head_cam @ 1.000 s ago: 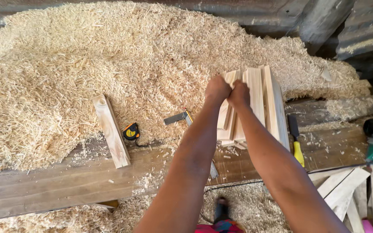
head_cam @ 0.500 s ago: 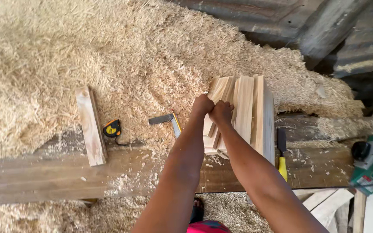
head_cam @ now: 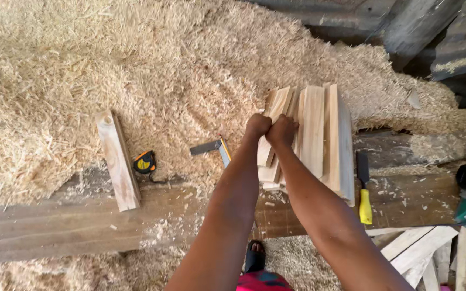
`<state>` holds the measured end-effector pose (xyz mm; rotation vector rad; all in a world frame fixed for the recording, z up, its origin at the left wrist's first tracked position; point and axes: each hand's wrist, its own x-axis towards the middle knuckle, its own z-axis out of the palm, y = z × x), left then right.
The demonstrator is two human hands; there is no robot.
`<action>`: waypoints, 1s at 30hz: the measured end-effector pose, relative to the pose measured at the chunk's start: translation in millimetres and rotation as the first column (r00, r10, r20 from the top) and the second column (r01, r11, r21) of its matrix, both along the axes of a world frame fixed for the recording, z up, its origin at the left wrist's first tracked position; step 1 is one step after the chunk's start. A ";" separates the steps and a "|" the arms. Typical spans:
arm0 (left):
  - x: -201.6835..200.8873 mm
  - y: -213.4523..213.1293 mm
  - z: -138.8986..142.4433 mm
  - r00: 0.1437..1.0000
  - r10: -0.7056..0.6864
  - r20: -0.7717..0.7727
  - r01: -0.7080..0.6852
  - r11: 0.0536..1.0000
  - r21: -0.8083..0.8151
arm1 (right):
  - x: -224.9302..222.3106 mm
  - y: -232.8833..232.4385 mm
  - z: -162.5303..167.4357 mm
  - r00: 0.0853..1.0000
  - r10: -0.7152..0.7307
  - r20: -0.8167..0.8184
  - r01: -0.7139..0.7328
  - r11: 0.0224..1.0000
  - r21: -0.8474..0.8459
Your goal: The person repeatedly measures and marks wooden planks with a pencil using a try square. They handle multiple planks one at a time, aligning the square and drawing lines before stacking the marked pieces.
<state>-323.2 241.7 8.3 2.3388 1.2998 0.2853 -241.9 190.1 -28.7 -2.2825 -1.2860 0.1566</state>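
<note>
Sawdust-heaped workbench (head_cam: pixel 55 226) up top, both fists, left hand (head_cam: pixel 258 127) and right hand (head_cam: pixel 281 131), clenched side by side on a wooden slat (head_cam: pixel 272 121) in the stack of planks (head_cam: pixel 324 134), try square (head_cam: pixel 214 148) just left.

Both arms stretched forward, the left hand (head_cam: pixel 257 126) and right hand (head_cam: pixel 281 130) curled into fists, pressed knuckle to knuckle.
</note>
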 end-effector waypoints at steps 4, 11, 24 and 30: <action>-6.3 -2.5 -2.9 0.836 0.489 0.249 -0.336 0.815 -0.472 | -4.4 2.2 -3.6 0.999 0.023 0.026 -0.028 0.980 0.197; -10.0 -8.8 -0.8 0.788 0.553 0.270 -0.399 0.794 -0.459 | -7.3 4.4 5.8 0.959 -0.085 -0.269 0.105 0.993 0.061; -139.5 -15.3 39.6 0.858 0.435 0.274 -0.383 0.896 -0.223 | -140.5 -11.8 13.8 0.851 0.170 -0.496 -0.034 0.962 0.271; -221.4 -45.5 44.6 0.846 0.524 0.101 -0.479 0.829 -0.288 | -227.3 -34.2 7.6 0.344 0.296 -0.891 -0.063 0.954 0.293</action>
